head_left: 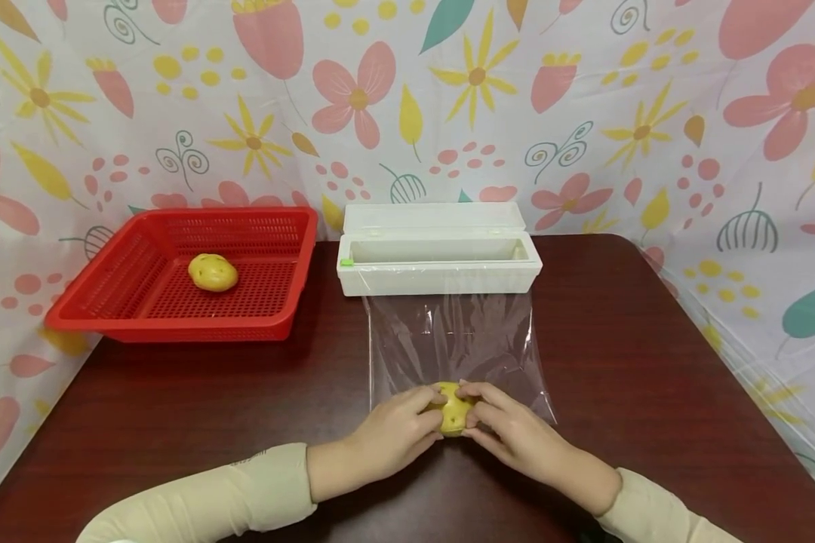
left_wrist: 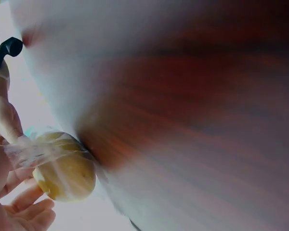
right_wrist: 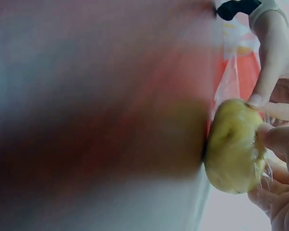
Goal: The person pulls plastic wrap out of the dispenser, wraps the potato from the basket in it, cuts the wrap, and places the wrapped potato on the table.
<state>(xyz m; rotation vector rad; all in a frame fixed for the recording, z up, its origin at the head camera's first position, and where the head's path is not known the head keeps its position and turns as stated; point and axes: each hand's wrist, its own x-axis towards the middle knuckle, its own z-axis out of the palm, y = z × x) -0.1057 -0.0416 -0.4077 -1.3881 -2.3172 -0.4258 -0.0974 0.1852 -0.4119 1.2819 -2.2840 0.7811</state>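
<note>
A yellow potato (head_left: 453,416) rests on the dark table near its front, in the loose end of a sheet of clear plastic wrap (head_left: 407,347). My left hand (head_left: 399,428) holds the potato from the left, fingers bent over its top. From the right, my right hand (head_left: 516,436) grips it with curled fingers. In the left wrist view a crinkled strip of wrap (left_wrist: 36,153) crosses the potato (left_wrist: 70,178). The right wrist view shows a thumb (right_wrist: 274,137) pressing on the potato (right_wrist: 233,154), with wrap bunched at its side.
The wrap runs back to a white dispenser box (head_left: 438,283) with its lid raised and a green cutter tab (head_left: 347,262). At the left, a red plastic basket (head_left: 197,326) contains another potato (head_left: 213,272). A flowered curtain (head_left: 475,151) hangs behind the table.
</note>
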